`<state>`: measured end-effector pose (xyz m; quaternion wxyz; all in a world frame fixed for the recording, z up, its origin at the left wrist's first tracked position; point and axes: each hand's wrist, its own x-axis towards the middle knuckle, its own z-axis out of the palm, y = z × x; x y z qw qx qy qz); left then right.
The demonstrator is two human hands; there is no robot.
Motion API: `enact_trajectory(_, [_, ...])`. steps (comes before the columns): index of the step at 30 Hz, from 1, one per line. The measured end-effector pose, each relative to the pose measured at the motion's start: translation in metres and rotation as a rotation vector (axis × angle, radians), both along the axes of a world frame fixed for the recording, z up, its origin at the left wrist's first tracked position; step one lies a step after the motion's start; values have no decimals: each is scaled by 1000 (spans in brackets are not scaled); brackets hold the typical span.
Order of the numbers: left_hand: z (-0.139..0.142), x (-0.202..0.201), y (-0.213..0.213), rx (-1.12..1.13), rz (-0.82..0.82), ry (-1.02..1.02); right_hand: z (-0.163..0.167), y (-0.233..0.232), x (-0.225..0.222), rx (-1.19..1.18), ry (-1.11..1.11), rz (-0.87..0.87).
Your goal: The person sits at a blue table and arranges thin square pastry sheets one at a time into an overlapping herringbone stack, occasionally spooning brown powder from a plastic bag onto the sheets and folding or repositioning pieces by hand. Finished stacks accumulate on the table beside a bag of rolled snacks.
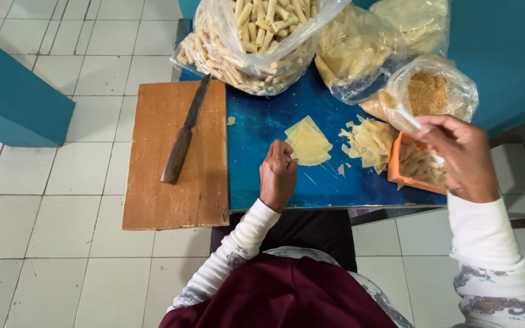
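My left hand (pixel 277 174) rests on the blue tabletop (pixel 262 121), fingers curled, its fingertips touching the near corner of a pale yellow square pastry sheet (pixel 308 143). My right hand (pixel 460 155) hovers over an orange tray (pixel 394 161) of filling and pinches a white spoon (pixel 409 118) whose end points toward a clear bag of brown crumbs (pixel 429 91). A loose pile of pastry sheets (pixel 369 141) lies between the single sheet and the tray.
A wooden cutting board (pixel 165 188) with a dark-handled knife (pixel 185 132) lies at the table's left end. Clear bags of rolled pastry sticks (pixel 250 51) and of folded sheets (pixel 350 48) stand at the back. White tiled floor surrounds the table; teal walls (pixel 13 100) stand left and right.
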<state>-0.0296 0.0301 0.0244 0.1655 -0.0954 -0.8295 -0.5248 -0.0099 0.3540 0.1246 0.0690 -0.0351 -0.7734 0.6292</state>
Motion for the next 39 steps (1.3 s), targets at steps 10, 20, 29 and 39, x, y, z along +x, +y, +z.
enact_trajectory(10, [4,1,2,16,-11,29,-24,20,2,1035,203,-267])
enact_trajectory(20, [4,3,2,15,-13,24,-11,43,9,469,1,-252])
enact_trajectory(29, [3,4,1,50,0,14,-10,-20,-1,297,-34,92])
enact_trajectory(39, [4,3,-2,99,-31,32,-39,-95,-15,563,-73,244])
